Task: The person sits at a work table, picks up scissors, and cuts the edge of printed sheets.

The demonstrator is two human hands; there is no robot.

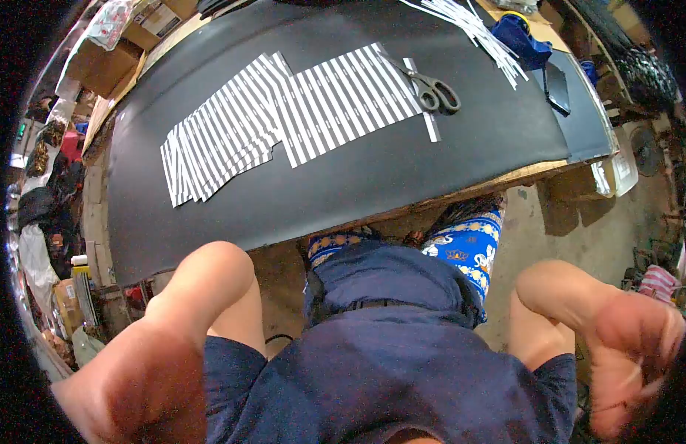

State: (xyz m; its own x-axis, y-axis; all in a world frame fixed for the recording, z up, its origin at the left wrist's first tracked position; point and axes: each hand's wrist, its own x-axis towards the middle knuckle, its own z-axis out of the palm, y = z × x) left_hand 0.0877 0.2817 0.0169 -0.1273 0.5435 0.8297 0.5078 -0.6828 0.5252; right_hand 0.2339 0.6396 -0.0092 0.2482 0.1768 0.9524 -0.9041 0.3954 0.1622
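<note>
Facing dark surface (395, 174), person bends both elbows. Left hand (128, 385) and right hand (639, 333) at frame edges, well apart from paper; whether clenched, released or grasping anything, cannot tell. Striped sheets (232, 122) lie fanned in overlapping pile, another striped sheet (347, 103) at pile's right. Scissors (423, 78) lie across narrow strip (432, 127); loose white strips (480, 37) bunched at far right. Cutting looks partly done, judging by strips; sheets appear joined, stripes left unseparated.
</note>
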